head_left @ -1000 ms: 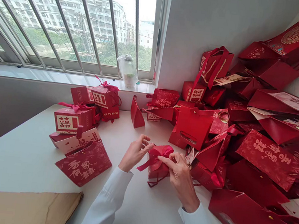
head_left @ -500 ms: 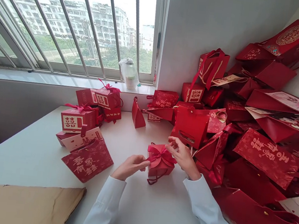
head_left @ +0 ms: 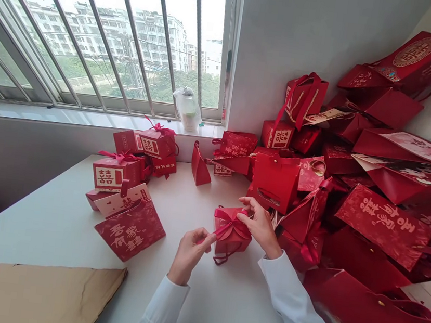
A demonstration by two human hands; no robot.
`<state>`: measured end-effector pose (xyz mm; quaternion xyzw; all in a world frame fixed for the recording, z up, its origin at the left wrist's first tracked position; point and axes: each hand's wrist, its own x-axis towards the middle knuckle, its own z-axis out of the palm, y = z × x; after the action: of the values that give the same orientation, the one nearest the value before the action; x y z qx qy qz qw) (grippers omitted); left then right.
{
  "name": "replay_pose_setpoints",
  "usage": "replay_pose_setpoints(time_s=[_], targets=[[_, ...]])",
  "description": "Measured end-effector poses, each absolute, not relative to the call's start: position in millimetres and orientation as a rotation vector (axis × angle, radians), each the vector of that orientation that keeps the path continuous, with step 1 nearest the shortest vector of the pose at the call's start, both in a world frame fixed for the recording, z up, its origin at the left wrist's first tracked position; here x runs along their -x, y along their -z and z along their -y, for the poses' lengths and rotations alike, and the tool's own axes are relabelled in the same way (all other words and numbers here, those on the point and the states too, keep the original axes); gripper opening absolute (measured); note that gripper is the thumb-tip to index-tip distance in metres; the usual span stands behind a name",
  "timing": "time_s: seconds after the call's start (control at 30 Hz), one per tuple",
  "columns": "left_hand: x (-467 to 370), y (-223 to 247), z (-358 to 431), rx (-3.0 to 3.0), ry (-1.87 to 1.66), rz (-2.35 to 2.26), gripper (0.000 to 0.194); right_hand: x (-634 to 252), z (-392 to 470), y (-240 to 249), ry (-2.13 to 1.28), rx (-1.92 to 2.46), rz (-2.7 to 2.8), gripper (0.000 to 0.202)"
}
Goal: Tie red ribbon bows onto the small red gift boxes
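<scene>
A small red gift box (head_left: 231, 241) stands on the white table in front of me, a pink-red ribbon (head_left: 227, 225) across its top and a dark cord handle hanging at its front. At the box's left side, my left hand (head_left: 192, 250) pinches an end of the ribbon between thumb and fingers. My right hand (head_left: 261, 223) is at the top right of the box, its thumb and fingertips closed on another part of the ribbon.
Red boxes and bags (head_left: 130, 229) sit on the table's left. A large heap of red bags (head_left: 373, 223) fills the right side. Cardboard (head_left: 34, 291) lies front left. A plastic-wrapped cup (head_left: 188, 111) stands on the windowsill (head_left: 106, 120).
My left hand has turned more upright and drawn the ribbon end slightly out to the left. My right fingers have closed in on the ribbon. The view has shifted slightly.
</scene>
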<state>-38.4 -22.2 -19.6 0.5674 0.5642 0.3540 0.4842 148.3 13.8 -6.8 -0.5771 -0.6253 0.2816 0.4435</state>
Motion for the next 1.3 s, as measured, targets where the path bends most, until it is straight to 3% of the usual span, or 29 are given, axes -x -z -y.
replay_pose_setpoints(time_s=[0.23,0.43,0.67,1.13,1.3], targets=[[37.6,21.2,31.7,-1.588,-0.909,-1.508,0.027,-146.4,-10.1,8.1,-0.645,1.432,1.517,0.035],[18.7,-1.9,27.2,-2.062,-1.309,-1.641,0.018,-153.9,-15.5,19.4,-0.818,1.355,1.448,0.037],[-16.2,3.9,2.5,-2.254,-1.107,-1.64,0.013,-154.9,-12.9,20.4,-0.88,1.327,1.429,0.035],[-3.0,11.4,-7.0,-2.125,-0.944,-1.557,0.008,-155.8,-12.5,21.2,-0.95,1.27,1.365,0.036],[19.3,4.7,-14.9,-1.844,-1.001,-1.456,0.04,-161.7,-14.0,19.6,-0.938,1.358,1.414,0.041]])
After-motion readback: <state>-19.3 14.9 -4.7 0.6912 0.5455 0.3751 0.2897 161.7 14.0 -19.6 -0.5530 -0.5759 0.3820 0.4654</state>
